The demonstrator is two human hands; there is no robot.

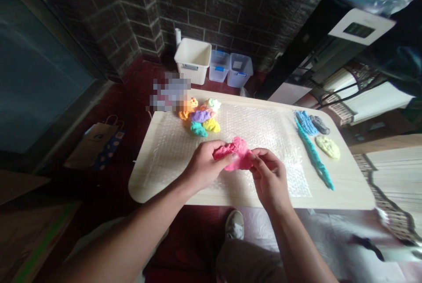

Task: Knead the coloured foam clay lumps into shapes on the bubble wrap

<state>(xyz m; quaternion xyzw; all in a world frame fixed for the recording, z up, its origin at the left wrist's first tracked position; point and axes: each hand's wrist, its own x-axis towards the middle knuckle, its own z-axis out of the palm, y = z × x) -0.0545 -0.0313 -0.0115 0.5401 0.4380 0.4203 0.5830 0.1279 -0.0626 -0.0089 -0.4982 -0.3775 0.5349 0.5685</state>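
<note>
A flattened, uneven piece of pink modelling clay (240,156) is stretched between my two hands above the table. My left hand (207,162) grips its left side, thumb on top and fingers curled beneath. At the right edge, my right hand (268,171) pinches the clay between thumb and fingers. Below lies a sheet of bubble wrap (263,127). Beyond my left hand sits a cluster of clay lumps: orange (184,115), purple (200,116), teal (198,129), yellow (211,125) and pale green (213,104).
On the table's right side lie a long turquoise clay roll (314,155), a blue lump (306,122), a grey lump (319,125) and a pale yellow lump (327,147). Behind the wooden table (349,190) stand a white bin (193,56) and clear boxes (240,70). Paper bags (87,142) stand left.
</note>
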